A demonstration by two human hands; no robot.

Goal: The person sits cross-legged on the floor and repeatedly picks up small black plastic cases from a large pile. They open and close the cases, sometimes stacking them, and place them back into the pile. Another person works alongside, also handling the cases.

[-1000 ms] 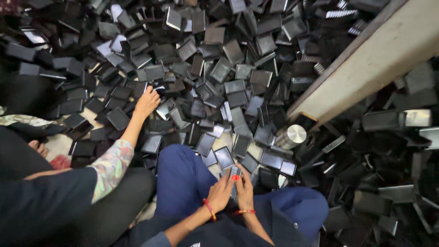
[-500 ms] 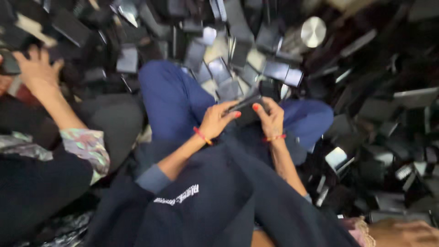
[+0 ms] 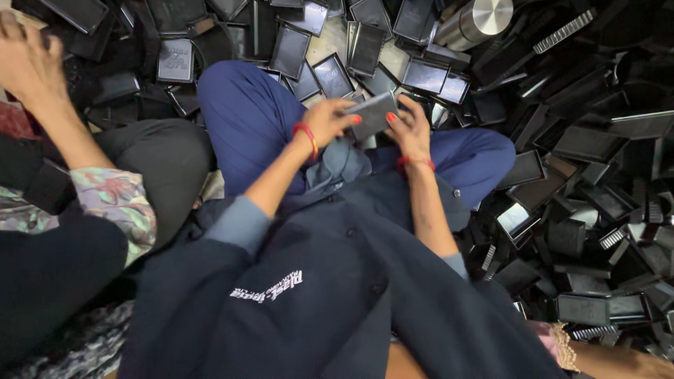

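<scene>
Grey case, fingers over both ends

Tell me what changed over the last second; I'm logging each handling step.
The view tipped down toward the lap. Both hands, left hand and right hand, drew the small dark tray in from over the pile to above the blue trousers. The neighbour's hand pulled back from its far reach. Unchanged: both hands keep hold of the tray, and the metal cylinder stays put.
</scene>
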